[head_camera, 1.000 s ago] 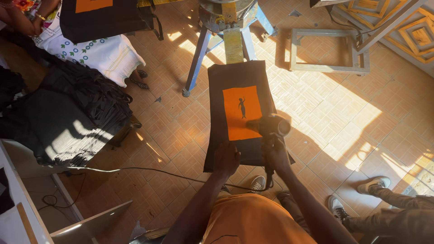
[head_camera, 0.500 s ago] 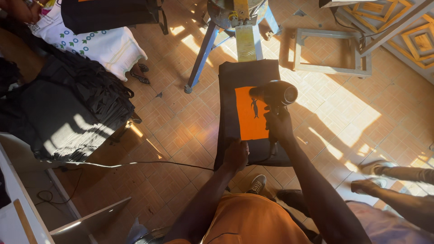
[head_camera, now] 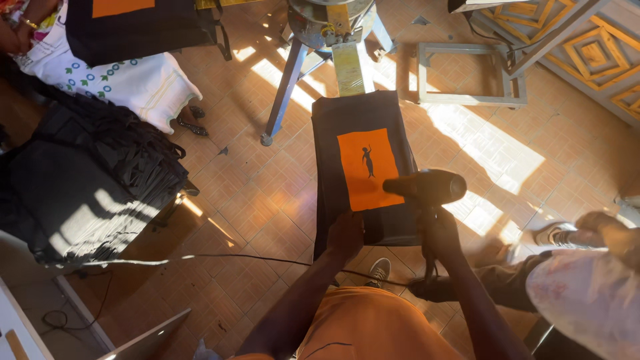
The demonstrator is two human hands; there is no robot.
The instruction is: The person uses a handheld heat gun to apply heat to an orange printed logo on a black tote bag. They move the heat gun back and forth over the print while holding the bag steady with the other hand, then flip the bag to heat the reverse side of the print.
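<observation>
A black fabric piece [head_camera: 363,170] with an orange printed panel [head_camera: 369,169] lies flat on a narrow platen at the centre of the tiled floor [head_camera: 253,193], reaching from a metal stand [head_camera: 330,27] at the far end toward the person; the left hand [head_camera: 345,235] rests on the fabric's near edge, fingers curled down and pressing it against the board; the right hand [head_camera: 439,232] is wrapped tight around the handle of a dark heat gun [head_camera: 427,188], whose barrel hovers over the right near corner of the orange panel; a black cable [head_camera: 200,257] runs across the floor to the left; a heap of black cloth [head_camera: 87,180] sits on the left; another person's legs and shoes [head_camera: 560,235] show at the right.
</observation>
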